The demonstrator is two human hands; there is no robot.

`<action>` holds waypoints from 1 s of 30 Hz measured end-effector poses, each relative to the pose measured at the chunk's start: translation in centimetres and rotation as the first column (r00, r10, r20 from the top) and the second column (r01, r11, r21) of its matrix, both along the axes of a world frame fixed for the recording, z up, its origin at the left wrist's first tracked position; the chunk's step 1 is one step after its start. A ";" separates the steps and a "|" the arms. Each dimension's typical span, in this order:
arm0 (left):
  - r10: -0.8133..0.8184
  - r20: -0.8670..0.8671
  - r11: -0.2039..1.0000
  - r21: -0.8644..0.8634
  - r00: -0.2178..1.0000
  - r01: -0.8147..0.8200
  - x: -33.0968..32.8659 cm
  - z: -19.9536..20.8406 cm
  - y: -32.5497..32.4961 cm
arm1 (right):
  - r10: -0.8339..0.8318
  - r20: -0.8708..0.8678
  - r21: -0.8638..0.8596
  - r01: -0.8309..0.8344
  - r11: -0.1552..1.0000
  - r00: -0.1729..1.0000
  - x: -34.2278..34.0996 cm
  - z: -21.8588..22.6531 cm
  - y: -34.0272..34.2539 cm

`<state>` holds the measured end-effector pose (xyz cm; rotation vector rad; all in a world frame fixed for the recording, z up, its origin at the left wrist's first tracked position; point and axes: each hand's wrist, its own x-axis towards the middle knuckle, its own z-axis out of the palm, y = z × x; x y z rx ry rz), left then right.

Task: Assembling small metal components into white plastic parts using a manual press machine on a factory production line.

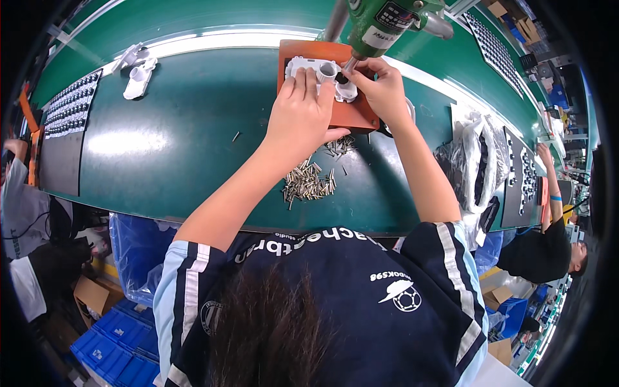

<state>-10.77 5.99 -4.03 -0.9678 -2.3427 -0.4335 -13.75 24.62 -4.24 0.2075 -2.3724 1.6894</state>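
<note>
A white plastic housing [327, 70] with a round raised cup lies on an orange block [354, 115] under a green press [376, 26]. My left hand [302, 109] grips the housing from the left, its fingers lying over the near edge. On the other side, my right hand [382, 87] has thumb and fingers brought together beside the press's metal tip [351, 63]. What they pinch is hidden. A small black piece [342, 78] shows on the housing between my hands. Loose metal pins [309, 182] lie heaped on the green table below the block.
Another white housing [137, 79] lies at the far left, near a tray of small black parts [72, 105]. Clear plastic bags [476, 161] sit to the right. Blue crates [119, 342] stand below at left. Other people work at both sides.
</note>
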 end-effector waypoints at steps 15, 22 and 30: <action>-0.010 0.021 1.000 -0.007 1.000 0.010 0.1 -0.2 -0.1 | -0.040 -0.101 0.108 0.051 0.993 0.994 0.9 0.6 -0.5; -0.013 0.046 1.000 -0.007 0.999 0.013 0.1 -0.1 -0.2 | 0.073 -0.419 0.501 0.163 0.850 0.905 2.5 1.2 -0.2; -0.009 0.034 1.000 0.013 0.999 0.008 0.2 0.2 -0.2 | 0.136 -0.347 0.727 0.174 0.664 0.928 4.7 2.1 -1.3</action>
